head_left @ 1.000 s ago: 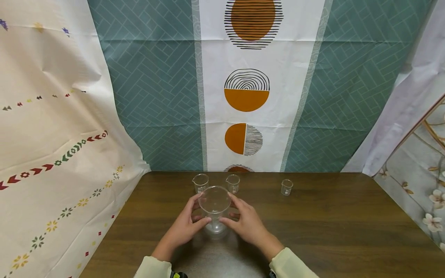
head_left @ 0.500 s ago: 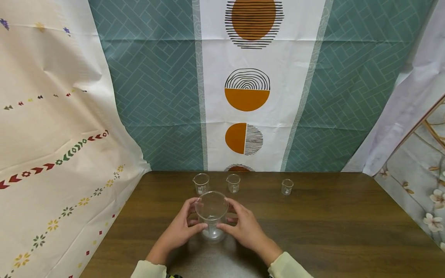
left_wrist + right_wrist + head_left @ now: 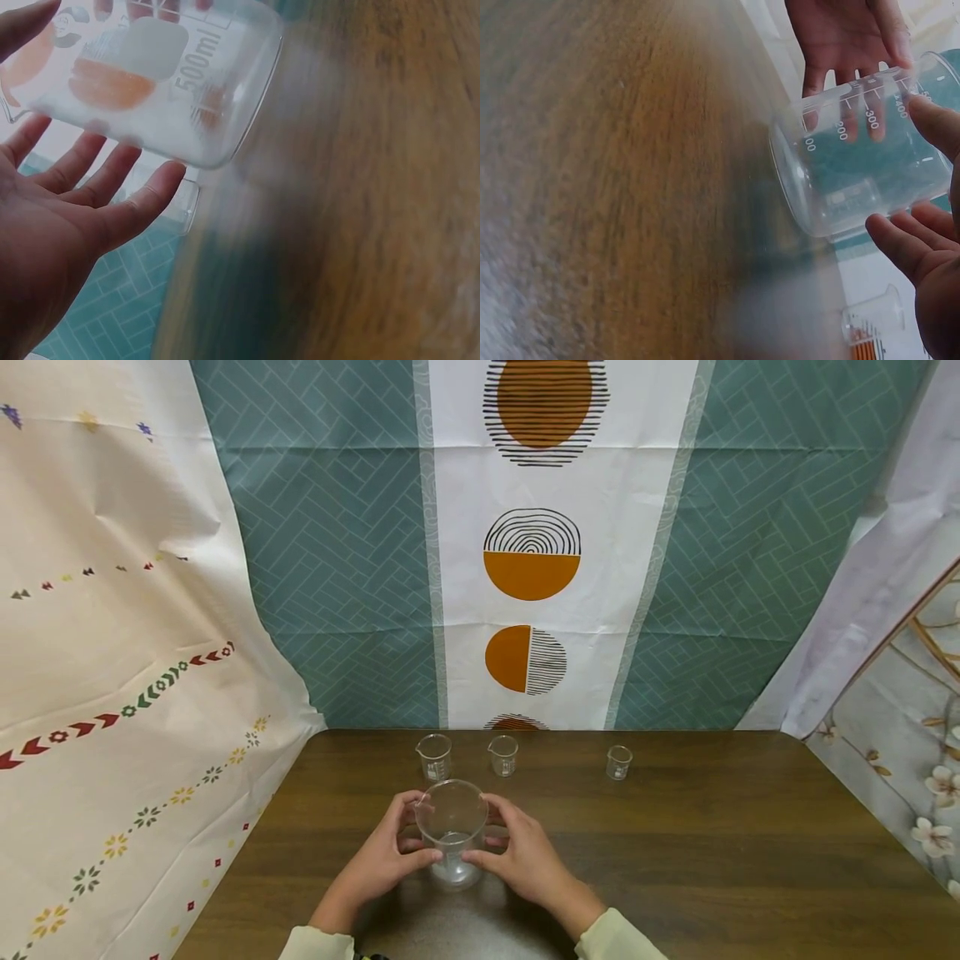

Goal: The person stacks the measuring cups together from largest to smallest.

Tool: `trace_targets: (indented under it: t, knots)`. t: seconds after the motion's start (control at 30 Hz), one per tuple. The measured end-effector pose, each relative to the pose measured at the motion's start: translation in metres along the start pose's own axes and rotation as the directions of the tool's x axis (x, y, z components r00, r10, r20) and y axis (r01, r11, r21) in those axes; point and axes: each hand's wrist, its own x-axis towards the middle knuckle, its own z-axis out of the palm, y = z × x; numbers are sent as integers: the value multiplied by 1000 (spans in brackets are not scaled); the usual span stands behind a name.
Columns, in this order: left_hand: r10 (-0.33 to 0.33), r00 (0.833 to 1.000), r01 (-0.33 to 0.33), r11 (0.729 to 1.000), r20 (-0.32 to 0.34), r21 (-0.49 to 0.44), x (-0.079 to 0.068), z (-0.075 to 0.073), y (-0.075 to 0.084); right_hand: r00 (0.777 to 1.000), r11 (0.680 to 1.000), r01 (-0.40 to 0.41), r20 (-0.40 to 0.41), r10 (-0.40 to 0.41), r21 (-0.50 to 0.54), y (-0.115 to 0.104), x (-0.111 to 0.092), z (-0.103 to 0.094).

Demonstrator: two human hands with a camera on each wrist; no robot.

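A large clear glass beaker (image 3: 452, 833) stands upright between my two hands, low over the table in front of me. Its print reads 500ml in the left wrist view, and white graduation numbers show on its wall (image 3: 855, 172) in the right wrist view. My left hand (image 3: 384, 853) holds the left side, thumb towards me and fingers spread along the glass. From the right, my right hand (image 3: 527, 853) grips it the same way. Both thumbs lie near each other on the beaker's near face. No contents show inside it.
Behind the large beaker stand two smaller glass beakers, one at the left (image 3: 434, 758) and one near the middle (image 3: 503, 757). An even smaller beaker (image 3: 618, 763) is farther right. The brown wooden table (image 3: 712, 860) ends at a patterned cloth backdrop (image 3: 360, 610).
Both hands have brought the large beaker towards me and slightly left, lower in the head view. The three smaller beakers stay where they were.
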Motion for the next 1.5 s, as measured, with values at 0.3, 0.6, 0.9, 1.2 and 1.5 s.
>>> trace_targets:
  t: [0.3,0.6,0.9,1.2,1.5]
  knots:
    - [0,1000,0,1000,1,-5,0,0,-2,1000,1000,-15,8,15,3,-1,-1,0]
    - [3,1000,-3,1000,-7,-7,0,1,-1,999,999,-44,12,44,9,-2,-1,-1]
    - [19,1000,-19,1000,10,-1,1,-2,-7,999,999,-30,12,29,33,-1,-1,0]
    - [35,995,-26,995,90,-97,12,-2,-13,1000,1000,10,-14,-10,16,2,-1,2]
    - [159,978,-119,956,134,-268,24,7,-19,1000,999,8,5,-8,37,2,-3,2]
